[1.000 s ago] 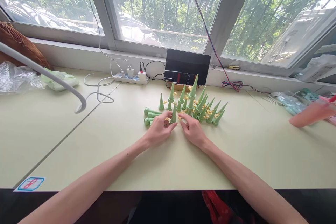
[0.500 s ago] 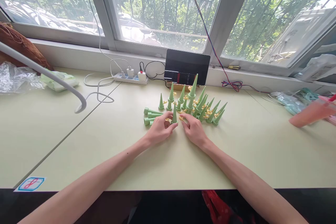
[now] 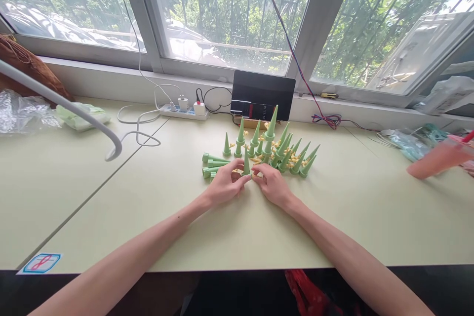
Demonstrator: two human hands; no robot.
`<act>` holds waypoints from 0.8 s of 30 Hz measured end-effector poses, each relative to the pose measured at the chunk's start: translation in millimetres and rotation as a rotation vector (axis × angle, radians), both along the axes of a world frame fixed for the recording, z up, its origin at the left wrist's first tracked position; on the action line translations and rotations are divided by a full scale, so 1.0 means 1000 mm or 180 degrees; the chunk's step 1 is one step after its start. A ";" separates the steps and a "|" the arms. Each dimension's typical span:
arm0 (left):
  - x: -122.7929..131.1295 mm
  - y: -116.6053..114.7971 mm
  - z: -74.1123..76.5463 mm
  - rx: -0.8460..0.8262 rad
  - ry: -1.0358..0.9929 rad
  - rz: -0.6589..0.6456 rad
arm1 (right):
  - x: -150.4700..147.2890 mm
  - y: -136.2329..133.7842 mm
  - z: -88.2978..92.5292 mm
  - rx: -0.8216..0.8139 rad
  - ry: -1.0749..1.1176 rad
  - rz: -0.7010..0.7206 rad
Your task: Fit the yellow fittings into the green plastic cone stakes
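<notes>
My left hand [image 3: 225, 180] is closed around the lower part of a green plastic watering spike [image 3: 246, 162], which stands with its tip up. Against the right side of that spike's base, my right hand [image 3: 273, 185] pinches a small yellow valve [image 3: 255, 176], mostly hidden by the fingertips. Whether the valve sits in the base I cannot tell. Behind and to the right stand several more green spikes [image 3: 283, 145] with yellow valves on them, some stacked on others. Left of my left hand, several green spikes [image 3: 217, 163] lie on their sides.
A dark tablet [image 3: 263, 90] leans by the window sill behind the spikes. To its left is a power strip [image 3: 183, 112] with cables. A grey curved bar [image 3: 74, 103] crosses the left side. A cup with a pink drink [image 3: 437, 158] tilts at the right, near plastic bags [image 3: 402, 139].
My right hand has brought the yellow valve slightly left and down, up to the base of the spike. My left hand keeps its hold in nearly the same place.
</notes>
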State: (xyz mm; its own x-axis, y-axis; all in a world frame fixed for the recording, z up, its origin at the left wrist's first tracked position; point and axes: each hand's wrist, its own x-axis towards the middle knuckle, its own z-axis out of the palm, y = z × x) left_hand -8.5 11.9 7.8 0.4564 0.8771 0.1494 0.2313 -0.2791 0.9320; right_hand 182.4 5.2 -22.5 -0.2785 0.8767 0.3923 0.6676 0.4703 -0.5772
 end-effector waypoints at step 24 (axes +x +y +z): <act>-0.001 0.002 -0.002 -0.0032 -0.0074 -0.0021 | -0.002 -0.005 0.003 -0.0144 -0.0429 -0.0146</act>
State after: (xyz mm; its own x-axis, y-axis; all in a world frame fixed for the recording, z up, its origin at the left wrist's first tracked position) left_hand -9.1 13.9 6.1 0.4587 0.8756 0.1513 0.2076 -0.2712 0.9399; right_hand 180.6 0.2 -19.2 -0.2853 0.9056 0.3137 0.7606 0.4131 -0.5008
